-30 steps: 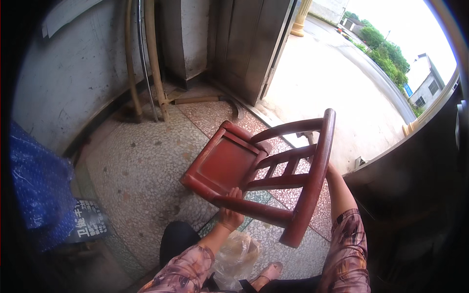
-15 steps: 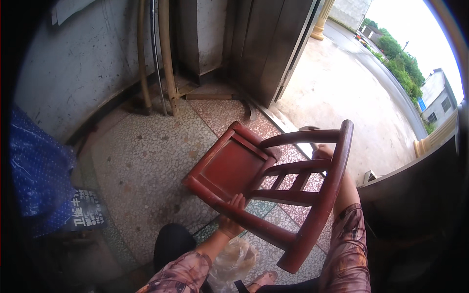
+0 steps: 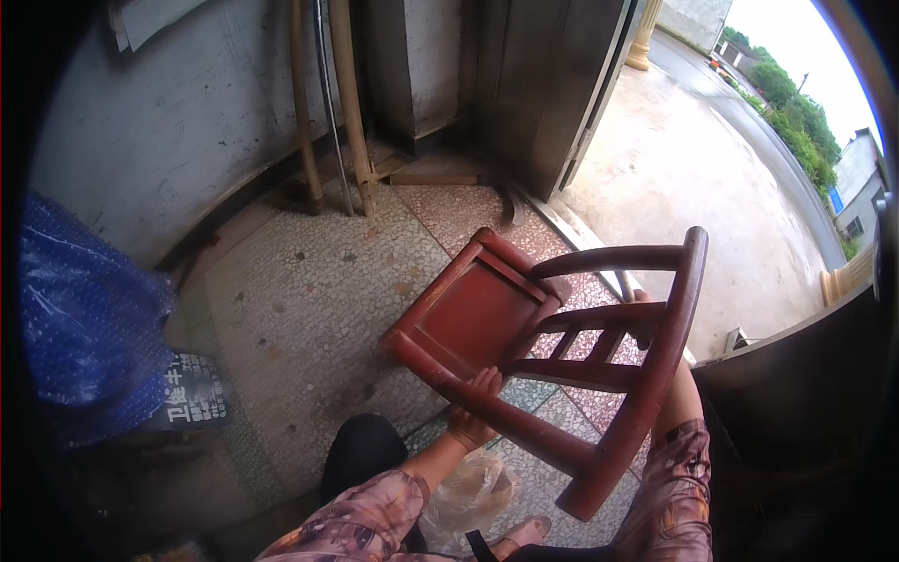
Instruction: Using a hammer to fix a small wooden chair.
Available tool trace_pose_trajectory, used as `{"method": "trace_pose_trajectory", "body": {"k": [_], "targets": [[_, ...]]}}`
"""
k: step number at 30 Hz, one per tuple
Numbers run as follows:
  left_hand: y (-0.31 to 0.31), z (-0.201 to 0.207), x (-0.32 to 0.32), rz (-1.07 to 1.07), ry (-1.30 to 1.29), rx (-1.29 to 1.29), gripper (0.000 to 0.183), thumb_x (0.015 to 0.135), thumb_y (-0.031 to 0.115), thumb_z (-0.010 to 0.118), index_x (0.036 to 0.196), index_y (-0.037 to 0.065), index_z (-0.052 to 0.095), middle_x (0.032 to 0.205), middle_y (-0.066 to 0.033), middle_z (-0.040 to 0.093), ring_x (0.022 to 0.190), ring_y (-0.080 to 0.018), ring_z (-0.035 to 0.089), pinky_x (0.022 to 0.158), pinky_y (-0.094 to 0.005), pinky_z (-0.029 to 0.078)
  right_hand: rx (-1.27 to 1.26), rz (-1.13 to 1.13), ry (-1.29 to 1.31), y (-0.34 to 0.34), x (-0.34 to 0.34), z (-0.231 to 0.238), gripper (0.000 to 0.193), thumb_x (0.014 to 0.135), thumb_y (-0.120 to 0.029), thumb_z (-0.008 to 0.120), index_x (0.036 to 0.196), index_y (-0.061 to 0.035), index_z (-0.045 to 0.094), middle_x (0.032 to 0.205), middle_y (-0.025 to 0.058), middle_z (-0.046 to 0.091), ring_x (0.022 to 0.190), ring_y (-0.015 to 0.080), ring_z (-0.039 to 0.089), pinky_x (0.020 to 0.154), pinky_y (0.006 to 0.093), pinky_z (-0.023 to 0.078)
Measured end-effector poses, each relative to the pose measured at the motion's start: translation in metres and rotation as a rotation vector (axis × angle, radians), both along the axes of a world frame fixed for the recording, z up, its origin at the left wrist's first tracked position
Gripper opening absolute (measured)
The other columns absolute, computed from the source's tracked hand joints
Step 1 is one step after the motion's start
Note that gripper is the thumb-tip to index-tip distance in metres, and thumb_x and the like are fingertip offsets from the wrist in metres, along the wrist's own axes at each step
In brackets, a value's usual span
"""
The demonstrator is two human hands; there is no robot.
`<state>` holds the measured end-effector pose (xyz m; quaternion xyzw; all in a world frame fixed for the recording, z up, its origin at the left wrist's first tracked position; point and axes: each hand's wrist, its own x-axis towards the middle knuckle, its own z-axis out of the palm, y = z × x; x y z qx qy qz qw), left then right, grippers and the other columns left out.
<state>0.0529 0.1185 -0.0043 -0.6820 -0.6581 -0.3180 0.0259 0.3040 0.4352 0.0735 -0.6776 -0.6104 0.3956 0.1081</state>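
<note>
A small red-brown wooden chair point(image 3: 487, 318) is tilted in front of me, its seat facing up to the left and its slatted backrest towards my right. My left hand point(image 3: 476, 412) is closed round the side post beside the seat, fingertips over the wood. Behind the backrest, my right hand point(image 3: 642, 317) is partly hidden by the slats and looks closed. A short grey bar-like piece point(image 3: 625, 285) sticks up beside its fingers; its kind cannot be made out.
Wooden poles and a metal rod point(image 3: 335, 112) lean at the wall. A dark door point(image 3: 543, 94) stands by the bright doorway. A blue dotted cloth point(image 3: 89, 318) hangs at left. A crumpled plastic bag point(image 3: 468, 492) lies by my foot on the speckled floor point(image 3: 309, 281).
The whole view has shifted, so everything sits further right. My right hand has come lower behind the backrest, and the grey piece by it has changed angle. My left hand keeps its hold.
</note>
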Motion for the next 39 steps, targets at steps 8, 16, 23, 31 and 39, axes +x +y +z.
{"method": "trace_pose_trajectory", "body": {"k": [8, 16, 23, 31, 39], "targets": [[-0.007, 0.004, -0.010, 0.041, -0.008, -0.034, 0.049, 0.086, 0.021, 0.051, 0.128, -0.004, 0.048, 0.129, -0.0186, 0.053, 0.121, -0.0316, 0.050, 0.103, -0.0443, 0.036, 0.150, -0.075, 0.276, -0.308, -0.021, -0.053, 0.017, 0.079, -0.014, 0.063, 0.090, -0.0026, 0.057, 0.076, 0.0067, 0.054, 0.062, 0.0165, 0.053, 0.056, 0.0323, 0.044], [0.008, -0.002, 0.001, -0.066, 0.194, -0.064, 0.049, 0.086, 0.021, 0.054, 0.130, 0.001, 0.048, 0.128, -0.0211, 0.052, 0.120, -0.0351, 0.050, 0.101, -0.0465, 0.038, 0.265, -0.333, 0.401, -0.425, -0.027, -0.145, 0.021, 0.079, -0.017, 0.065, 0.092, -0.0054, 0.054, 0.068, 0.0066, 0.056, 0.057, 0.0185, 0.056, 0.052, 0.0326, 0.045], [-0.031, -0.108, -0.075, -0.218, -0.453, -0.430, 0.045, 0.084, 0.010, 0.061, 0.127, -0.001, 0.050, 0.132, -0.0237, 0.047, 0.121, -0.0372, 0.048, 0.104, -0.0424, 0.038, 0.179, -0.442, 0.483, -0.431, -0.077, -0.083, 0.027, 0.074, -0.016, 0.061, 0.097, -0.0062, 0.053, 0.069, 0.0195, 0.058, 0.065, 0.0389, 0.060, 0.059, 0.0449, 0.047], [-0.018, 0.045, -0.006, -0.184, -0.756, -0.381, 0.046, 0.090, 0.025, 0.060, 0.123, -0.003, 0.049, 0.122, -0.0184, 0.054, 0.111, -0.0314, 0.053, 0.096, -0.0423, 0.040, 0.288, -0.359, 0.278, -0.444, -0.082, -0.049, 0.026, 0.072, -0.017, 0.064, 0.094, -0.0072, 0.053, 0.068, 0.0156, 0.058, 0.063, 0.0368, 0.059, 0.058, 0.0442, 0.047], [-0.012, 0.025, -0.018, -0.262, -0.288, -0.204, 0.036, 0.090, 0.024, 0.057, 0.118, 0.001, 0.056, 0.114, -0.0182, 0.058, 0.108, -0.0333, 0.054, 0.096, -0.0438, 0.039, 0.318, -0.292, 0.341, -0.443, -0.093, -0.027, 0.029, 0.075, -0.016, 0.060, 0.103, -0.0119, 0.051, 0.071, 0.0207, 0.060, 0.067, 0.0438, 0.060, 0.060, 0.0493, 0.048]]}}
